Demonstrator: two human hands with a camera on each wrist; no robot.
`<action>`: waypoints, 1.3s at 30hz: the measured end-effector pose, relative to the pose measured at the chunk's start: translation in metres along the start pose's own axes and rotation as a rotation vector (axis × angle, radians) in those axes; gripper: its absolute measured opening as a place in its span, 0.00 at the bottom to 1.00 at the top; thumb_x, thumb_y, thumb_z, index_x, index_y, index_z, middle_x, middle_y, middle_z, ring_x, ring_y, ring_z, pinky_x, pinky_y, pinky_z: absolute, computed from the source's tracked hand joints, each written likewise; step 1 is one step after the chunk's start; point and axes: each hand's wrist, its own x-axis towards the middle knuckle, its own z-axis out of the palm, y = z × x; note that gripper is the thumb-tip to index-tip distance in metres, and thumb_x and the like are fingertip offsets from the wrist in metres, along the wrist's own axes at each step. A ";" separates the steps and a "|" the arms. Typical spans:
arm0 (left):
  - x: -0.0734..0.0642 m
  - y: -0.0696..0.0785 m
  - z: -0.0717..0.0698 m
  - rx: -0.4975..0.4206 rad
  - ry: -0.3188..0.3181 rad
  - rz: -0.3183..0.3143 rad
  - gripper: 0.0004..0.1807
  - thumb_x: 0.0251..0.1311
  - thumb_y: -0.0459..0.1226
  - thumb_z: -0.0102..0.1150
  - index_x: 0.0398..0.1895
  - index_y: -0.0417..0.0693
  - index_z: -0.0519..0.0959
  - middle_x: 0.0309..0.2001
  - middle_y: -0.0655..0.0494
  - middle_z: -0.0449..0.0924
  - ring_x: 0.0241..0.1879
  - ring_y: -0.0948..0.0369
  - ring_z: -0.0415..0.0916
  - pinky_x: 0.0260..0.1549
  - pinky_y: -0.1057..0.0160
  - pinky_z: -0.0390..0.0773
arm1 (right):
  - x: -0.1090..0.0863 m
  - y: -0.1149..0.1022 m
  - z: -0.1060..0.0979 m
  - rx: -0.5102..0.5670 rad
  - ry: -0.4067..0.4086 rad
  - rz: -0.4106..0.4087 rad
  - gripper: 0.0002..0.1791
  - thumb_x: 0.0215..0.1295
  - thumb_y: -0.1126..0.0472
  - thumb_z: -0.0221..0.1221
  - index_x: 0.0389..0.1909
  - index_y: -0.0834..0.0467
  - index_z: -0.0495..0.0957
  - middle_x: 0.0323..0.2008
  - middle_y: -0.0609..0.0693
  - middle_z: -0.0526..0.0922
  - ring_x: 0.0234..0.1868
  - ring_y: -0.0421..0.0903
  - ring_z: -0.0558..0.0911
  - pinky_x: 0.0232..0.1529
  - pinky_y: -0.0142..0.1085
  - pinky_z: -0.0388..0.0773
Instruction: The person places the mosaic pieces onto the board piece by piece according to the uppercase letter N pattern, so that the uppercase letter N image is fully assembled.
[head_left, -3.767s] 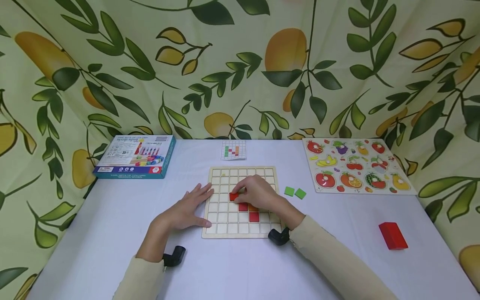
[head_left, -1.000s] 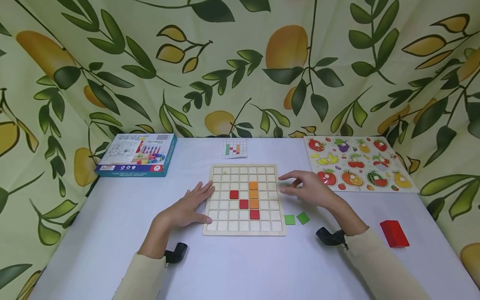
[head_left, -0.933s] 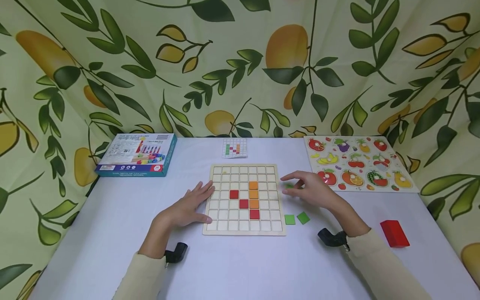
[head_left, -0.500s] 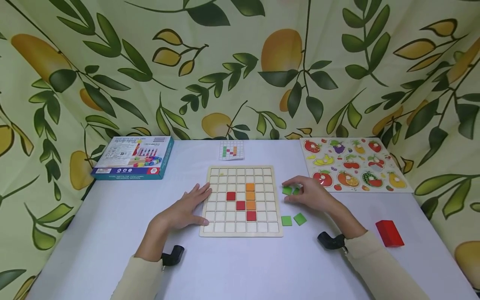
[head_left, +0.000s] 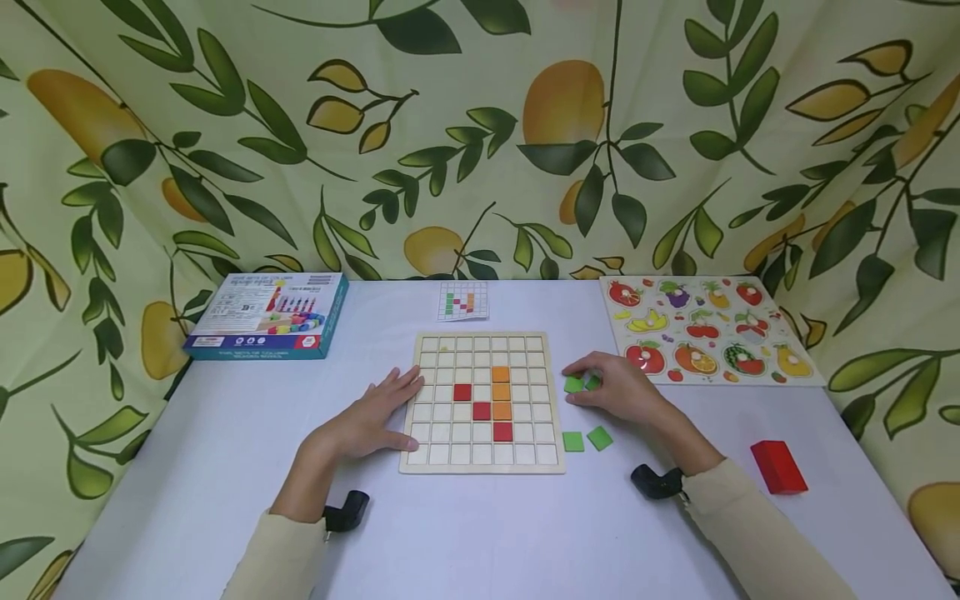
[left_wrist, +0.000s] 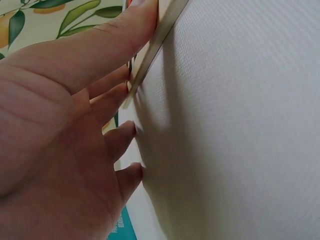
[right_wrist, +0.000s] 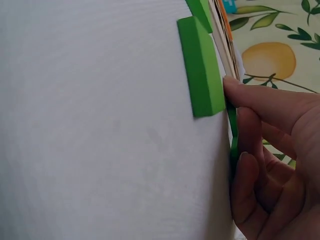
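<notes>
My left hand (head_left: pixel 375 417) lies spread along the left edge of a wooden grid board (head_left: pixel 447 468), its thumb on the frame. Right of the board, my right hand (head_left: pixel 618 387) is low over the table, thumb and fingers curled round a green square tile (head_left: pixel 573 384). A second green tile (head_left: pixel 592 382) lies partly hidden under the same fingers. In the right wrist view, the curled fingers touch green edges beside a nearer green tile (right_wrist: pixel 202 70). On the board, red tiles (head_left: pixel 462 392) step diagonally down to the right, and orange tiles (head_left: pixel 500 392) form a column.
Two loose green tiles (head_left: pixel 586 439) lie nearer me beside the board. A printed grid card (head_left: pixel 462 301) is behind it. A boxed set (head_left: pixel 266 315) stands back left, a fruit puzzle board (head_left: pixel 712 333) back right. A red block (head_left: pixel 779 467) lies far right.
My right hand has set a red tile on the board, left it, and moved right to the green tiles, its fingers now drawn in round one. My left hand has stayed at the board's edge.
</notes>
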 end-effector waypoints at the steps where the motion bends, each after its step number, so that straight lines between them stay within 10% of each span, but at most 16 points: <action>1: 0.000 0.000 0.000 -0.001 0.001 -0.003 0.55 0.53 0.45 0.76 0.81 0.52 0.55 0.85 0.52 0.44 0.85 0.44 0.32 0.81 0.36 0.37 | 0.000 0.000 0.000 0.000 -0.002 -0.001 0.22 0.57 0.54 0.75 0.54 0.50 0.85 0.54 0.52 0.86 0.53 0.50 0.80 0.53 0.44 0.81; 23: -0.001 0.000 0.001 -0.019 0.018 -0.011 0.54 0.52 0.45 0.76 0.81 0.52 0.56 0.85 0.53 0.45 0.85 0.44 0.33 0.81 0.35 0.39 | 0.002 -0.001 0.000 0.051 -0.030 0.010 0.22 0.56 0.55 0.75 0.53 0.51 0.85 0.42 0.47 0.87 0.45 0.46 0.79 0.40 0.31 0.77; 34: -0.001 0.000 0.002 -0.020 0.023 -0.022 0.54 0.52 0.45 0.76 0.81 0.53 0.57 0.84 0.54 0.46 0.85 0.44 0.33 0.80 0.34 0.39 | 0.003 -0.015 -0.018 0.084 0.002 -0.061 0.25 0.54 0.59 0.76 0.55 0.55 0.84 0.45 0.54 0.87 0.25 0.43 0.71 0.22 0.29 0.66; 39: 0.000 0.000 0.002 -0.021 0.025 -0.021 0.54 0.51 0.45 0.77 0.81 0.53 0.57 0.84 0.54 0.46 0.85 0.44 0.33 0.80 0.35 0.39 | 0.005 -0.021 -0.022 0.076 0.027 -0.106 0.25 0.53 0.58 0.76 0.54 0.55 0.85 0.43 0.51 0.88 0.37 0.46 0.76 0.25 0.29 0.71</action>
